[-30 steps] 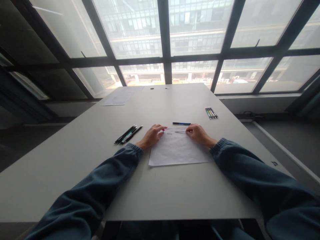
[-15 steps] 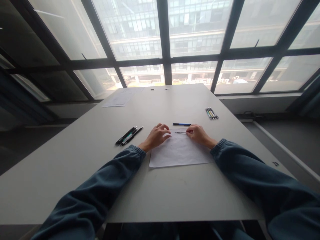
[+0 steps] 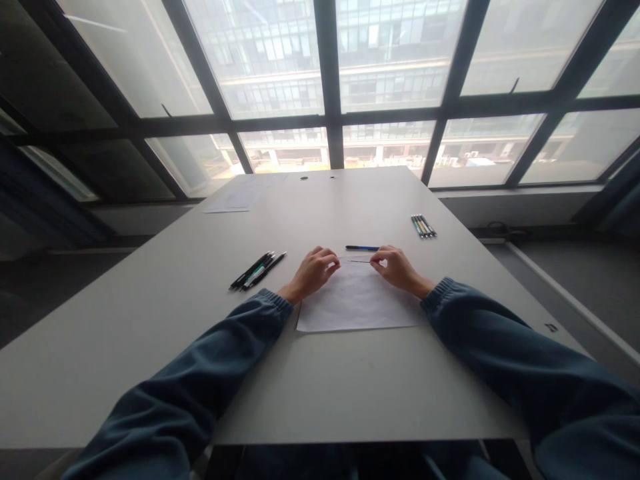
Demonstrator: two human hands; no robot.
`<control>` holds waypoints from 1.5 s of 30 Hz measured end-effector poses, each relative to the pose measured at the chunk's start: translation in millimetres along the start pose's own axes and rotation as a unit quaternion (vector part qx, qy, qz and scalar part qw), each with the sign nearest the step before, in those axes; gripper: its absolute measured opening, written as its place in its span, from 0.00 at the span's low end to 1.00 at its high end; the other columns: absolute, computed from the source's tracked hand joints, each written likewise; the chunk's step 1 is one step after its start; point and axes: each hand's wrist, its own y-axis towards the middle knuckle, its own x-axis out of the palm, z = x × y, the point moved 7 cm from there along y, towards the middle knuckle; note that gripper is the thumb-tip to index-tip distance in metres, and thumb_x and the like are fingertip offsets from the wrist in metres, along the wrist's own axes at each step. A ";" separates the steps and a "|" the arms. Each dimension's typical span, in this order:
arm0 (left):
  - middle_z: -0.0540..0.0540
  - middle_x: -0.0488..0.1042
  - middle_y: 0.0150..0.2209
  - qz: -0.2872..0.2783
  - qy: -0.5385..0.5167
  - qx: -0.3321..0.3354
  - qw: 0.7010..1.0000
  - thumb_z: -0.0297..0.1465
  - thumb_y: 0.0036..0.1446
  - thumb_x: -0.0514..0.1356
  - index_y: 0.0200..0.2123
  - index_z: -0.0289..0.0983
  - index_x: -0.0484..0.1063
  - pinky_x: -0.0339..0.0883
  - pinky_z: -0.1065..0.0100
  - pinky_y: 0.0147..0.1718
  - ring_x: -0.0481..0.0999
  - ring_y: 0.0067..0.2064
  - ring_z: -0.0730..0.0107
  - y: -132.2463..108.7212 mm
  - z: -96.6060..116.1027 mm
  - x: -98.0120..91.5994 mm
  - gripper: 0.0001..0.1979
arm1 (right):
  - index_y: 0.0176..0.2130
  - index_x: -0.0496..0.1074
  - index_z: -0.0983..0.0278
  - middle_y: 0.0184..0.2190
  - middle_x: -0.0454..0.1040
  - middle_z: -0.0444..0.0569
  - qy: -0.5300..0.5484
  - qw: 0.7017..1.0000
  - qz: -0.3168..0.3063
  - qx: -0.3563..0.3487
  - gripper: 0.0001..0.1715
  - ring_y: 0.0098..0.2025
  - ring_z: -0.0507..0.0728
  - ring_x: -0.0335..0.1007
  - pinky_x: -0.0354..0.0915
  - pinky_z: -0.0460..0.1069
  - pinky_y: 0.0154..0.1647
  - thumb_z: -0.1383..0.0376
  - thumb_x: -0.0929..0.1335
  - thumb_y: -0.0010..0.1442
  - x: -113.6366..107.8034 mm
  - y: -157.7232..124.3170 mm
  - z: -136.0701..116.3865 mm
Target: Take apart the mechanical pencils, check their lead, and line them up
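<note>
Over the white sheet of paper, my right hand pinches one end of a thin dark rod that looks like a pen refill. The rod points left, toward my left hand. Thumb and fingertips of that left hand are pressed together near the paper's upper left; what lies between them, if anything, is too small to make out. Just beyond the sheet rests a blue and black pen, its right end close to my right fingers.
Several dark pens lie in a bunch to the left of the paper. A row of several slim pens is at the table's right. Farther back, another printed sheet lies at the left edge of the white table, before the windows.
My left thumb and fingers have closed from a parted pose into a pinch. The thin rod in my right hand has shifted slightly up and left, its tilt a little different.
</note>
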 end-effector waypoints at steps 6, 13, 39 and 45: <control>0.43 0.79 0.44 0.002 0.003 -0.005 1.000 0.34 0.66 0.60 0.37 0.39 0.79 0.69 0.58 0.49 0.72 0.46 0.60 -0.1 -1.6 0.6 0.08 | 0.32 0.80 0.62 0.33 0.79 0.49 0.004 1.000 0.009 -0.001 0.07 0.38 0.57 0.73 0.66 0.51 0.45 0.70 0.70 0.60 -0.2 -0.8 -1.6; 0.44 0.79 0.43 -0.003 0.002 0.003 1.000 0.35 0.64 0.62 0.35 0.41 0.82 0.69 0.57 0.48 0.72 0.45 0.60 -0.4 -3.3 3.6 0.08 | 0.31 0.82 0.61 0.35 0.80 0.49 -0.017 0.999 -0.008 0.026 0.08 0.39 0.58 0.73 0.65 0.52 0.46 0.70 0.72 0.59 4.5 -2.2 6.5; 0.43 0.79 0.43 0.010 -0.020 -0.014 1.000 0.35 0.65 0.62 0.38 0.41 0.81 0.68 0.57 0.50 0.73 0.46 0.60 -3.9 -13.9 -3.7 0.08 | 0.34 0.80 0.63 0.35 0.79 0.52 -0.043 0.997 0.057 0.041 0.08 0.40 0.60 0.71 0.65 0.55 0.49 0.68 0.69 0.61 -22.6 14.6 33.2; 0.43 0.79 0.43 0.022 -0.032 -0.023 0.999 0.38 0.70 0.54 0.38 0.39 0.80 0.67 0.58 0.50 0.72 0.46 0.61 -4.0 -14.6 -5.5 0.16 | 0.34 0.80 0.63 0.35 0.79 0.52 -0.044 0.997 0.045 0.036 0.08 0.41 0.60 0.72 0.64 0.55 0.50 0.68 0.69 0.62 -18.7 12.7 29.2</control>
